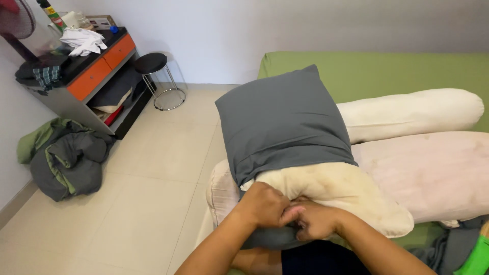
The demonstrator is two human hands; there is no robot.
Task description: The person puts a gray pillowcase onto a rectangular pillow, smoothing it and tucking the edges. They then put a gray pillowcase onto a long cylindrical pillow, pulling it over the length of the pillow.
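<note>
Head view, both hands' fingers (285,216) curled tight, gripping grey pillowcase (280,122) hem.

A cream bolster (410,114) and a pale pink pillow (433,173) are lying on the green mattress (377,74), up and to the right of the fingers. Far off to their upper left, a black stool (151,63) is standing beside a grey cabinet with orange drawers (91,79), white cloth (84,42) sitting on top. A heap of grey-green bedding (69,158) is lying on the tiled floor (147,203), left of the fingers.

Left hand (262,206) and right hand (316,221) together, fingers (293,213) clenched
</note>
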